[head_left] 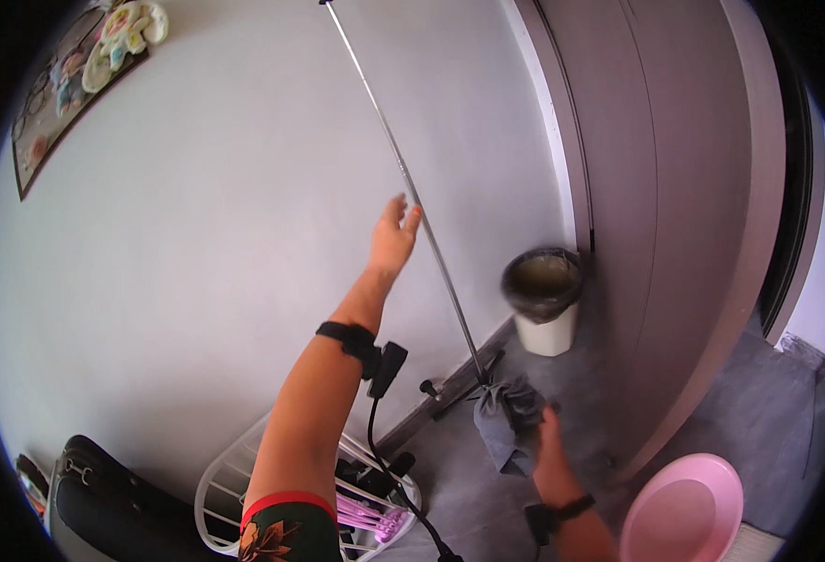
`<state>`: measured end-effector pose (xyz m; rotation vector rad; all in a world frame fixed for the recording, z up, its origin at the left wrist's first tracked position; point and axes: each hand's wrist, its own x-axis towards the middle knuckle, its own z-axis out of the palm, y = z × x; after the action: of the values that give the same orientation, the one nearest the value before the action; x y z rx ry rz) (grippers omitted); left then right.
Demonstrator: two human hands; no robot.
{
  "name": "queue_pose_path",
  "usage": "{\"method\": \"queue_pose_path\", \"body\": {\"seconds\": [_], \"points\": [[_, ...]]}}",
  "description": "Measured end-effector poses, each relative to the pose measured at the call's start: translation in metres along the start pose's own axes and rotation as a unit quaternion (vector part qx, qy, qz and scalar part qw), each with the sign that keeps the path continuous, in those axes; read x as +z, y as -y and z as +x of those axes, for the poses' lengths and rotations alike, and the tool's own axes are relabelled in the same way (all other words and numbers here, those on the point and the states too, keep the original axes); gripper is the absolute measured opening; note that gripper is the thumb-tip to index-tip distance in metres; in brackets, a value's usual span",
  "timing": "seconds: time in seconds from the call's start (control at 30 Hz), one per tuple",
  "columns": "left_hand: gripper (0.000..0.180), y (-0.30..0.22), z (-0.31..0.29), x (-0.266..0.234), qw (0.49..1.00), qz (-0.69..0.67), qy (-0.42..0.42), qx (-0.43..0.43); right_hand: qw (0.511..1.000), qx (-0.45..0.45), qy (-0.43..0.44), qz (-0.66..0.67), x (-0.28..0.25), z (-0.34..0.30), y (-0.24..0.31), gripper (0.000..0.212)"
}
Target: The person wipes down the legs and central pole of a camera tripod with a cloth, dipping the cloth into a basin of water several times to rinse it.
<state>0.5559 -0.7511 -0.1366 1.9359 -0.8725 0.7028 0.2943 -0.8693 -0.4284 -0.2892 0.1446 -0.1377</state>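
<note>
A thin silver metal pole [445,272] rises from black feet near the skirting to the top of the view. Beside its middle is my left hand [395,239], raised with fingers apart; whether a fingertip touches the pole I cannot tell. Low at the pole's foot, my right hand [549,451] is closed on the edge of a crumpled grey cloth [506,421]. The cloth hangs in folds and hides part of the pole's base. Some of the right hand's fingers are hidden behind it.
A white bin [547,335] with a dark liner stands by the wall and brown door [675,187]. A pink basin [689,510] lies lower right. Left of my legs' side are a white wire rack [208,496] with pink hangers [375,517] and a black case [117,501].
</note>
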Motion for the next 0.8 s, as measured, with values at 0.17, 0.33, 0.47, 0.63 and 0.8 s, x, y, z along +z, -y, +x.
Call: {"method": "queue_pose_path", "body": {"seconds": [0.17,0.33,0.47,0.63,0.8], "points": [[0.066,0.002,0.066,-0.009,0.998,-0.042,-0.032,-0.038,0.979,-0.109,-0.017,-0.173,0.09,-0.064,0.003,0.039],[0.068,-0.028,0.081,0.006,0.974,-0.198,-0.014,-0.112,0.987,-0.059,0.027,-0.146,0.066,-0.032,0.016,0.04],[0.035,-0.035,0.074,0.001,0.984,-0.144,-0.068,-0.084,0.999,0.019,0.039,-0.034,0.056,-0.009,0.024,0.04],[0.03,-0.04,0.055,-0.008,0.953,-0.241,-0.144,-0.116,0.996,0.005,0.076,0.037,0.056,-0.001,0.036,0.039],[0.036,-0.062,0.022,-0.03,0.943,-0.312,-0.096,-0.066,0.995,-0.024,0.086,0.053,0.054,-0.002,0.022,0.041]]}}
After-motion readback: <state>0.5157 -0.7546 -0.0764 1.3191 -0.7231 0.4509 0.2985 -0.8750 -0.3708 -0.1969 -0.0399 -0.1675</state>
